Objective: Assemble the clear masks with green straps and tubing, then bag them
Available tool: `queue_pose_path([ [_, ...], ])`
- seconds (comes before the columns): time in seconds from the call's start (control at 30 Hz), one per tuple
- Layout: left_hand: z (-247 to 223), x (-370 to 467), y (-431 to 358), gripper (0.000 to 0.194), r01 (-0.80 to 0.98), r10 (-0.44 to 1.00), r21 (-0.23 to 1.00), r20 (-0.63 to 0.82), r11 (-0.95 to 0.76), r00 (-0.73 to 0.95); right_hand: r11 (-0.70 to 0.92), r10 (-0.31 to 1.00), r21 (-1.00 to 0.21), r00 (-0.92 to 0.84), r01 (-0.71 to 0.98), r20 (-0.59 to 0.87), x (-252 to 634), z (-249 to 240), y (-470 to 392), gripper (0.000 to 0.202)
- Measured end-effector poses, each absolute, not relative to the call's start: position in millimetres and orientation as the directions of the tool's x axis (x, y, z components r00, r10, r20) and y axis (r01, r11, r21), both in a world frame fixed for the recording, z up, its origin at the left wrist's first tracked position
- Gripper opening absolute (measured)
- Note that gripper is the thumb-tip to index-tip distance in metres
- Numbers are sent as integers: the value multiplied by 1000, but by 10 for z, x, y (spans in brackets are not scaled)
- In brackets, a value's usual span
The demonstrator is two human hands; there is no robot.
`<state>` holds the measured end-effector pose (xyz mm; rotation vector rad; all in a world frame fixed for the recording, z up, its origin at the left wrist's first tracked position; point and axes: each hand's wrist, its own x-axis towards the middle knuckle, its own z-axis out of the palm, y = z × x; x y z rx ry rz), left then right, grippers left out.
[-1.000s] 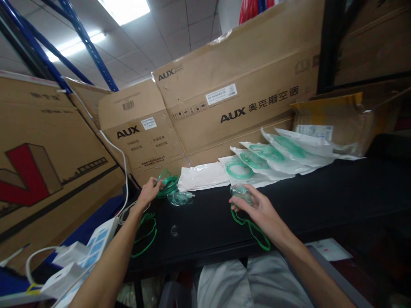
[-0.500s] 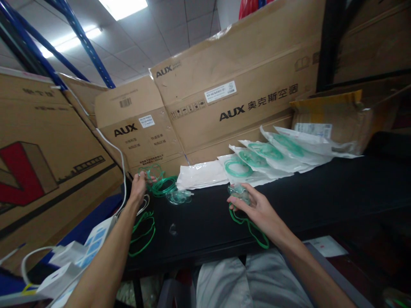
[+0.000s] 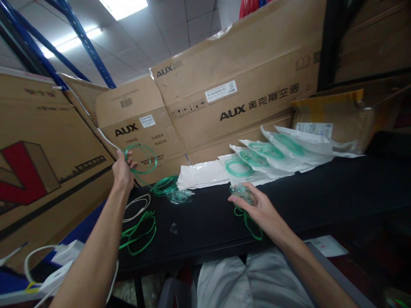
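Note:
Raised in front of the cardboard at left, my left hand [image 3: 123, 170] is closed on a loop of thin green tubing [image 3: 156, 161]. Below and right of it, another coil of green tubing [image 3: 164, 186] lies on the black tabletop, beside a clear oxygen mask [image 3: 180, 196]. My right hand [image 3: 248, 200] grips a second clear oxygen mask [image 3: 240, 193] just above the table's front part, and a green elastic strap [image 3: 252, 230] dangles beneath it. Several white pouches [image 3: 237, 167] with green tubing showing through lie in an overlapping row behind the right hand.
White flat pouches [image 3: 202, 174] lie left of that row. Green elastic cords [image 3: 141, 239] and a white cord [image 3: 138, 209] are at the table's left end, with a small clear piece [image 3: 174, 228] nearby. Cardboard [image 3: 266, 85] walls the back; white plugs [image 3: 67, 252] stand lower left.
My left hand has risen and moved left, lifting the loop of tubing away from the coil. My right hand stays nearly still with the mask, its strap shifting slightly.

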<state>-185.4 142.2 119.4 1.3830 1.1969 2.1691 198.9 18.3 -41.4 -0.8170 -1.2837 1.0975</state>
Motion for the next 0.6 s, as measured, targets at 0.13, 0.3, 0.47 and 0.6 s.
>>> queue_pose_path([
  [0.13, 1569, -1523, 1193, 37, 29, 680, 754, 607, -656, -412, 271, 956, -940, -53, -205, 287, 2001, -406, 172, 36],
  [0.3, 1836, -980, 888, 37, -132, 748, 747, 605, -652, -271, 254, 965, -903, 29, -346, 261, 1980, -373, 176, 44],
  [0.47, 1565, -449, 657, 37, -238, 830, 795, 541, -557, -134, 218, 976, -851, 78, -477, 206, 2024, -244, 115, 48],
  [0.6, 1006, -114, 443, 37, -179, 893, 878, 449, -445, -20, 232, 973, -831, 116, -505, 201, 2175, -151, 92, 46],
])
